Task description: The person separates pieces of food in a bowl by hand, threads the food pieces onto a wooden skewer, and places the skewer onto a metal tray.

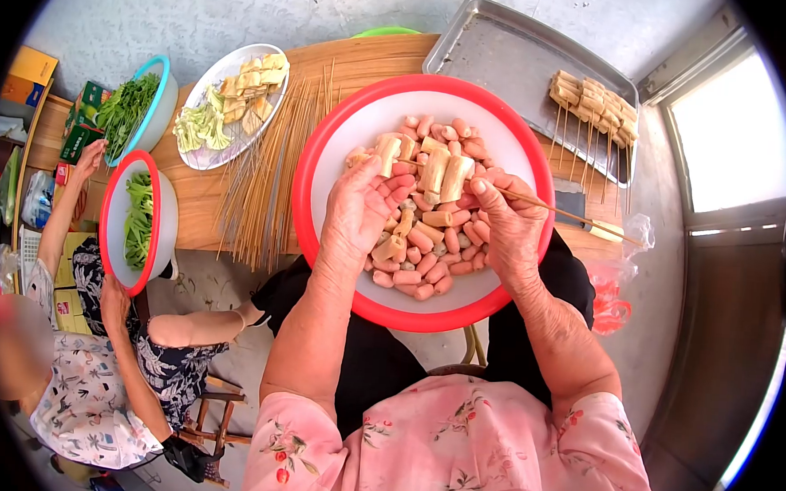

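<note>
My left hand (360, 199) is closed on a pale beige rolled piece (387, 152), which looks like a tofu-skin roll, at the tip of a bamboo skewer. Whether the tip has pierced it I cannot tell. My right hand (508, 220) grips that bamboo skewer (572, 216), with its long end pointing right. Two rolled pieces (445, 175) sit on the skewer between my hands. Below is a white basin with a red rim (313, 152), on or above my lap. Small pink sausages (424, 240) and more beige rolls fill its middle.
A metal tray (500, 64) at the back right bears skewered rolls (596, 105). Loose bamboo skewers (273, 168) lie on the wooden table (367, 62), beside an oval plate (190, 157) of food pieces. Another person (97, 381) sits left, holding a red-rimmed basin (165, 225) of greens.
</note>
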Motion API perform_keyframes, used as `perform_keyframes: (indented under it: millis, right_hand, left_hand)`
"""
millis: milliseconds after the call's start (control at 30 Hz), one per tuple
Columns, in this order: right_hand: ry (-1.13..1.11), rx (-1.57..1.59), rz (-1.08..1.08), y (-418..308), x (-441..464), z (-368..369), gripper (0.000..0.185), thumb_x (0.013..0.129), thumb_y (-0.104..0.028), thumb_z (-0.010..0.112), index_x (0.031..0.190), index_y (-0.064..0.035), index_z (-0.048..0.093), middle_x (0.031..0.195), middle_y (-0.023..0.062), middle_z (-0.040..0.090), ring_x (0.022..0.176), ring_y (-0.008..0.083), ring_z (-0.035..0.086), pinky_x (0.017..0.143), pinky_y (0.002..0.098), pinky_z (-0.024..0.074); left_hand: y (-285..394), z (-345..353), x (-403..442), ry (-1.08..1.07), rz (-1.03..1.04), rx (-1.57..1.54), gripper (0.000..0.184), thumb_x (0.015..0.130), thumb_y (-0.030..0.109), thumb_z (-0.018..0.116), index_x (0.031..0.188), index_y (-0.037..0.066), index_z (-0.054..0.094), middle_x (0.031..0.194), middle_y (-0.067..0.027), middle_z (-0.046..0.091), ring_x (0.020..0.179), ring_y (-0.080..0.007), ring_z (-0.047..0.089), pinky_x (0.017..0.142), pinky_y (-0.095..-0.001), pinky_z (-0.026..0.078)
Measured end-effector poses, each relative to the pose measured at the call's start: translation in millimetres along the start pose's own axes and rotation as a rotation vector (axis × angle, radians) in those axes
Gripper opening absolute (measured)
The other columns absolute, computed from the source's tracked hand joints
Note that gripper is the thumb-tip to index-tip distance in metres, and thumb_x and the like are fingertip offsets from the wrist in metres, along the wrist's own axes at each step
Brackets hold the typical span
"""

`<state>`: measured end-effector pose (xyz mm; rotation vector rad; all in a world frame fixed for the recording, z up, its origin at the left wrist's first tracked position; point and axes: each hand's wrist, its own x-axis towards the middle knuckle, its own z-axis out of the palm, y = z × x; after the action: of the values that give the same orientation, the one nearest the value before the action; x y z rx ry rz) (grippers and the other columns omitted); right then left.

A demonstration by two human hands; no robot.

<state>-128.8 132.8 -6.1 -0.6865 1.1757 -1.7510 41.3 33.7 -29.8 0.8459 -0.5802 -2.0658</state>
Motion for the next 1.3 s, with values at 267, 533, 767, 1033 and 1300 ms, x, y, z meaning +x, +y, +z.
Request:
perform_keyframes:
  millis: [267,533,767,1033,1300]
  right_hand:
    - [0.021,-0.008,-0.016,0.2,-0.2,1.7,0.011,0.086,-0.004,0.063,0.096,0.0009,0.065,0.081,0.0054,0.064,0.073,0.0089,0.060,0.065,0.0206,0.0496]
    - [0.011,-0.001,-0.016,3.9,-0.1,2.6,0.010,0.086,-0.003,0.062,0.095,0.0008,0.065,0.080,0.0046,0.063,0.073,0.0090,0.060,0.066,0.0214,0.0501]
    - [-0.016,0.021,-0.048,12.6,0.7,5.5,0.008,0.086,-0.003,0.062,0.093,0.0008,0.065,0.080,0.0044,0.063,0.072,0.0098,0.060,0.066,0.0223,0.0506]
    - [0.017,-0.044,-0.012,14.1,3.4,9.0,0.008,0.086,-0.004,0.063,0.092,-0.0002,0.065,0.078,0.0044,0.063,0.071,0.0105,0.061,0.067,0.0236,0.0512]
    - [-0.040,-0.042,0.094,11.9,6.6,6.7,0.011,0.087,-0.008,0.063,0.095,-0.0005,0.065,0.081,0.0058,0.065,0.073,0.0115,0.063,0.065,0.0236,0.0524]
  left_hand:
    - [-1.6,2.9,-1.3,-0.001,0.013,-0.040,0.028,0.092,0.021,0.054,0.112,0.001,0.056,0.092,-0.0082,0.063,0.088,-0.0168,0.061,0.079,-0.0289,0.050]
    - [0.2,6.7,-5.2,0.047,0.030,0.059,0.028,0.091,0.022,0.055,0.113,0.005,0.057,0.090,-0.0067,0.063,0.083,-0.0138,0.060,0.073,-0.0263,0.048]
    - [4.1,12.4,-12.0,0.122,0.034,0.090,0.025,0.087,0.018,0.061,0.107,0.004,0.058,0.088,-0.0105,0.065,0.079,-0.0191,0.065,0.066,-0.0257,0.048]
    - [-1.7,20.0,-14.4,0.097,0.062,0.155,0.018,0.085,0.018,0.063,0.097,0.004,0.063,0.085,-0.0079,0.067,0.074,-0.0177,0.066,0.065,-0.0268,0.049]
    - [0.4,22.3,-17.9,0.052,0.061,0.157,0.031,0.087,0.019,0.061,0.113,0.004,0.056,0.100,-0.0105,0.065,0.088,-0.0207,0.064,0.075,-0.0330,0.051]
